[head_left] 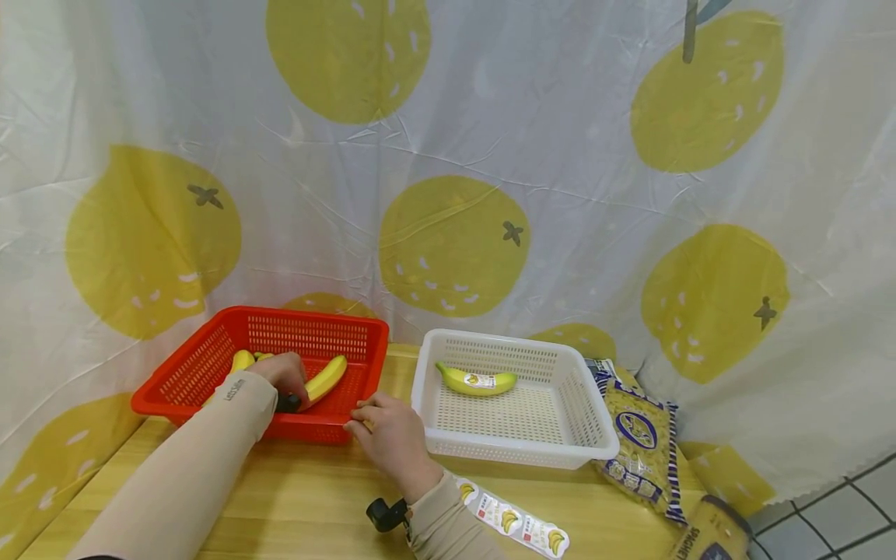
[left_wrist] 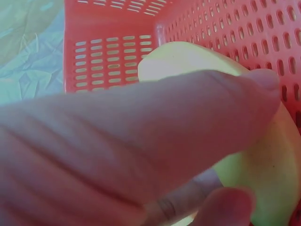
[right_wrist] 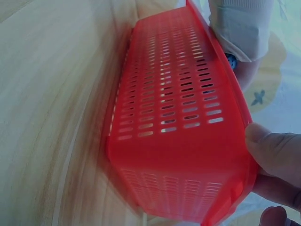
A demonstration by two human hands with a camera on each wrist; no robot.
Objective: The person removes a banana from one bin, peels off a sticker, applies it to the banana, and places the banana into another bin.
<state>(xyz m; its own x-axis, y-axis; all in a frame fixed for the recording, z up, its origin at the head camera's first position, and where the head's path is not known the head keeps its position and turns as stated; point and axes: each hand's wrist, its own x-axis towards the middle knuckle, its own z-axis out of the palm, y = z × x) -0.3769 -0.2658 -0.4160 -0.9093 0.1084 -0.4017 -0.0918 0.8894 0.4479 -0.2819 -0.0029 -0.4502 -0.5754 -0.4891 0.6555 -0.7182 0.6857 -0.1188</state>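
Note:
My left hand (head_left: 283, 372) reaches into the red basket (head_left: 374, 342) and grips a yellow banana (head_left: 327, 378). The left wrist view shows a finger lying across that banana (left_wrist: 275, 174), with another fingertip lower down beside it. More bananas (head_left: 242, 360) lie in the basket on the far side of the left hand, partly hidden by the hand and sleeve. At the basket's near right corner, my right hand (head_left: 397, 437) pinches the rim; in the right wrist view the thumb (right_wrist: 273, 146) presses on the edge.
Right of the red basket stands a white basket (head_left: 514, 456) holding one banana (head_left: 477, 381) with a label on it. A strip of banana stickers (head_left: 514, 517) lies on the wooden table (head_left: 308, 498) in front. A pasta bag (head_left: 640, 435) and a spaghetti package (head_left: 710, 533) are at the right.

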